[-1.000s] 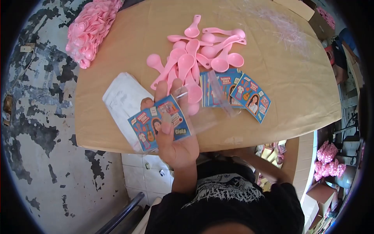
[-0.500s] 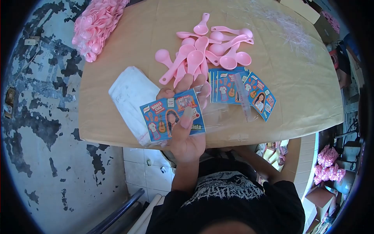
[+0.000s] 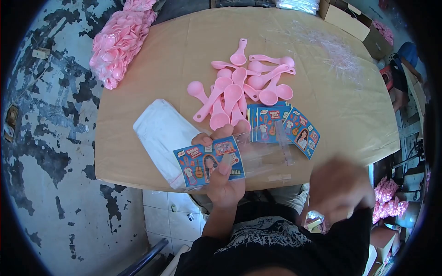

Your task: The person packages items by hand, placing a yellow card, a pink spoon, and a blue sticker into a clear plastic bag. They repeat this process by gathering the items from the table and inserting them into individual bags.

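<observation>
My left hand (image 3: 225,188) is closed at the table's front edge, palm up, its thumb pressed over a blue printed card (image 3: 195,172) in a clear plastic bag (image 3: 260,154). The open part of the bag stretches right, over the card stack. My right hand (image 3: 340,188) is off the front right edge, smeared by motion; I cannot see whether it holds anything. Just beyond my left hand lies a pile of pink measuring spoons (image 3: 232,94). Right of it are several more blue cards (image 3: 301,133), fanned out. A stack of white plastic bags (image 3: 163,138) lies to the left.
Brown paper covers the table (image 3: 138,69). A large bag of pink spoons (image 3: 119,46) sits at the back left, thin clear plastic strips (image 3: 338,50) at the back right. A cardboard box (image 3: 347,20) stands behind. Another person (image 3: 405,69) is at the far right.
My right hand has come up from below the table's right front edge and is moving fast. My left hand keeps its hold on the card and bag. The view has tilted up slightly.
</observation>
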